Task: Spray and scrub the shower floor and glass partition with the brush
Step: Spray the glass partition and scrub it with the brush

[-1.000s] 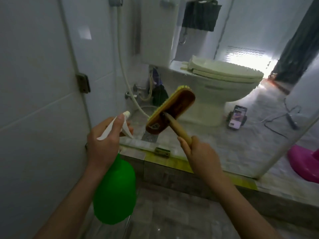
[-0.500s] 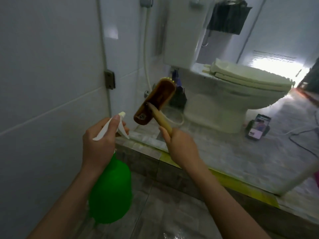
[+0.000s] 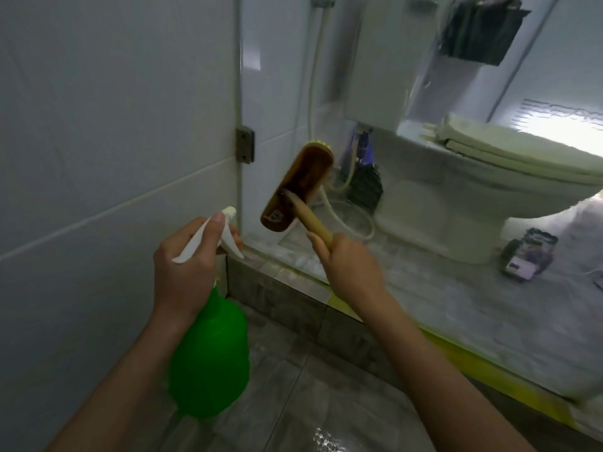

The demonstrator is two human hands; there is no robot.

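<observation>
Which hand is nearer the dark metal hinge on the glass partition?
Left. The left hand is just below the hinge; the right hand is farther right.

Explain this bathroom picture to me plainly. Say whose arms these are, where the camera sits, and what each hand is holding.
There is no machine here. The arms belong to a person, and the one camera is worn on that person's head, looking forward and down, so you see the scene as they do.

The left hand has its grip around the white trigger head of a green spray bottle, which hangs below the hand. The right hand has its grip around the wooden handle of a scrub brush. The brush head is raised toward the glass partition, near the wall hinge; whether the bristles touch the glass I cannot tell.

Through the glass you see a toilet and a phone propped on the floor. Below the hands is the grey tiled shower floor, behind a low kerb.
</observation>
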